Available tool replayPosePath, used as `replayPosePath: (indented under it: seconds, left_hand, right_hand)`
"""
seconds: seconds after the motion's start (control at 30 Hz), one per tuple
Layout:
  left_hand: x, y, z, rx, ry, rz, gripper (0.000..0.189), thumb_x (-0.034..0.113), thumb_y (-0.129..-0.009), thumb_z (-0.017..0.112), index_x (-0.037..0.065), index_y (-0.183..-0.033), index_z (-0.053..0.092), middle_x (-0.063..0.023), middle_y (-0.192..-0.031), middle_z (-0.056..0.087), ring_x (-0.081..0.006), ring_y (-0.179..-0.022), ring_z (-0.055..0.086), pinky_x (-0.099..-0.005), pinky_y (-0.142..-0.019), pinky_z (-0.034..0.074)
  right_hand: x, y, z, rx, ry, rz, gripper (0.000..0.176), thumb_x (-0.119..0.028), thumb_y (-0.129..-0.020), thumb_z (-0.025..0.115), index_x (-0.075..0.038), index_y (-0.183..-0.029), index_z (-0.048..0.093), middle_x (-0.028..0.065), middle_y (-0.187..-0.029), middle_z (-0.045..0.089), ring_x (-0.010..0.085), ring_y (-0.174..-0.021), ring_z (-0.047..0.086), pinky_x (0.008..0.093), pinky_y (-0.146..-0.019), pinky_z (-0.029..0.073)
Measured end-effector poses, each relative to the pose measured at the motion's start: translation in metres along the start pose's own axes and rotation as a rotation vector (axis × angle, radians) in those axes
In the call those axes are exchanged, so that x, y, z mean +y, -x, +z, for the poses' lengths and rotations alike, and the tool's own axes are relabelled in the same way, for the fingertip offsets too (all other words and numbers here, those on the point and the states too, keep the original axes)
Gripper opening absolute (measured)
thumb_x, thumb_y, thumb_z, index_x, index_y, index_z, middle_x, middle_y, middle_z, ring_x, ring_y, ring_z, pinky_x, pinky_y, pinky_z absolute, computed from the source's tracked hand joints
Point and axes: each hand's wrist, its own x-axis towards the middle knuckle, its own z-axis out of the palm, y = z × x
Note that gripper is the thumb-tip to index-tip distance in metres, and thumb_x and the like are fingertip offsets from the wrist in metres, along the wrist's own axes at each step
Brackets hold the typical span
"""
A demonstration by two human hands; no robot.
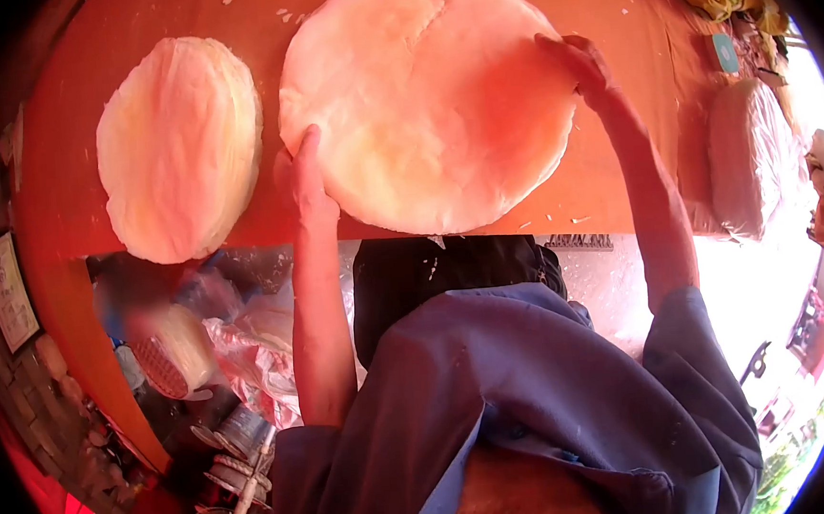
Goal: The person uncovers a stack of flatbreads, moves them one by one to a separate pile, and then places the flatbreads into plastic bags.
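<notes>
- An orange-covered table spreads before me, flecked with small pale scraps.
- A smaller pale slab lies on it to my left; a wrapped bundle sits toward the right end.
- A framed sheet and crumpled plastic show at lower left.
- The large pale disc is between my hands, over the table.
- My left hand grips its near-left edge, thumb on top.
- My right hand holds the right rim, partly curled; I can't tell how far the fingers reach underneath.
</notes>
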Motion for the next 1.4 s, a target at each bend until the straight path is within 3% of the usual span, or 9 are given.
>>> replayPosePath:
  seconds: [0.27, 0.33, 0.47, 0.77, 1.0, 1.07, 1.2, 1.27, 1.4]
  left_hand:
    - [-0.014, 0.013, -0.026, -0.068, 0.080, 0.010, 0.044, 0.006, -0.083, 0.068, -0.004, -0.123, 0.053, -0.0134, -0.117, 0.060, -0.0227, -0.106, 0.058, -0.0345, -0.094, 0.045]
    - [-0.018, 0.014, -0.025, -0.066, 0.139, 0.013, 0.044, 0.005, -0.082, 0.070, -0.004, -0.120, 0.053, -0.0133, -0.115, 0.061, -0.0227, -0.103, 0.060, -0.0348, -0.091, 0.048]
    - [-0.023, 0.012, -0.021, 0.038, 0.055, 0.070, 0.043, 0.005, -0.077, 0.075, -0.002, -0.114, 0.055, -0.0121, -0.107, 0.063, -0.0207, -0.096, 0.062, -0.0337, -0.083, 0.052]
    - [0.060, 0.024, -0.003, 0.007, 0.145, 0.240, 0.031, 0.005, -0.073, 0.074, -0.003, -0.099, 0.061, -0.0065, -0.093, 0.065, -0.0136, -0.084, 0.060, -0.0295, -0.074, 0.050]
    - [0.184, 0.003, -0.102, 0.001, 0.272, 0.401, 0.030, 0.003, -0.075, 0.074, 0.000, -0.102, 0.062, -0.0086, -0.096, 0.067, -0.0173, -0.086, 0.065, -0.0291, -0.077, 0.053]
    - [0.206, -0.013, -0.154, 0.042, 0.220, 0.472, 0.032, 0.003, -0.077, 0.072, -0.002, -0.107, 0.062, -0.0100, -0.100, 0.067, -0.0189, -0.092, 0.065, -0.0295, -0.083, 0.052]
    - [0.221, -0.043, -0.245, 0.140, 0.145, 0.390, 0.037, 0.003, -0.080, 0.071, -0.004, -0.115, 0.060, -0.0118, -0.106, 0.067, -0.0214, -0.096, 0.065, -0.0331, -0.085, 0.053]
    - [0.196, -0.086, -0.303, 0.184, 0.053, 0.338, 0.037, 0.004, -0.083, 0.069, -0.005, -0.117, 0.059, -0.0129, -0.109, 0.066, -0.0222, -0.098, 0.065, -0.0332, -0.087, 0.052]
    - [0.182, -0.101, -0.327, 0.306, -0.034, 0.229, 0.037, 0.009, -0.085, 0.068, -0.005, -0.118, 0.059, -0.0129, -0.110, 0.067, -0.0220, -0.097, 0.066, -0.0320, -0.085, 0.052]
  right_hand:
    - [0.032, -0.035, -0.014, -0.339, 0.018, -0.483, 0.038, -0.035, -0.090, 0.057, 0.001, -0.098, 0.068, -0.0022, -0.080, 0.061, 0.0065, -0.066, 0.052, 0.0265, -0.053, 0.039]
    - [0.028, -0.030, -0.004, -0.123, -0.108, -0.157, 0.040, -0.033, -0.091, 0.056, 0.001, -0.109, 0.067, -0.0014, -0.089, 0.065, 0.0081, -0.078, 0.057, 0.0244, -0.066, 0.045]
    - [0.027, -0.024, 0.000, -0.289, -0.326, -0.121, 0.042, -0.029, -0.089, 0.063, 0.001, -0.118, 0.062, 0.0078, -0.104, 0.067, 0.0142, -0.092, 0.062, 0.0263, -0.082, 0.049]
    - [-0.112, 0.038, -0.025, 0.075, -0.206, -0.248, 0.041, -0.019, -0.081, 0.074, 0.002, -0.115, 0.063, 0.0094, -0.103, 0.068, 0.0185, -0.092, 0.064, 0.0298, -0.086, 0.049]
    - [-0.233, 0.048, 0.082, -0.195, -0.440, -0.580, 0.039, -0.017, -0.087, 0.063, 0.003, -0.121, 0.061, 0.0109, -0.114, 0.065, 0.0173, -0.100, 0.063, 0.0291, -0.093, 0.047]
    - [-0.249, -0.014, 0.113, -0.570, -0.400, -0.356, 0.040, -0.017, -0.088, 0.063, 0.002, -0.123, 0.060, 0.0075, -0.107, 0.068, 0.0147, -0.094, 0.064, 0.0289, -0.081, 0.052]
    - [-0.266, -0.003, 0.248, -0.603, -0.275, -0.609, 0.031, -0.024, -0.082, 0.072, 0.000, -0.102, 0.070, 0.0071, -0.090, 0.070, 0.0153, -0.079, 0.064, 0.0292, -0.071, 0.051]
    - [-0.222, -0.053, 0.309, -0.889, -0.413, -0.544, 0.033, -0.029, -0.088, 0.064, 0.000, -0.103, 0.071, 0.0075, -0.091, 0.068, 0.0117, -0.080, 0.060, 0.0290, -0.073, 0.049]
    - [-0.221, -0.013, 0.339, -0.618, -0.250, -0.131, 0.039, -0.025, -0.079, 0.074, -0.006, -0.112, 0.066, 0.0031, -0.096, 0.069, 0.0130, -0.085, 0.064, 0.0293, -0.071, 0.052]
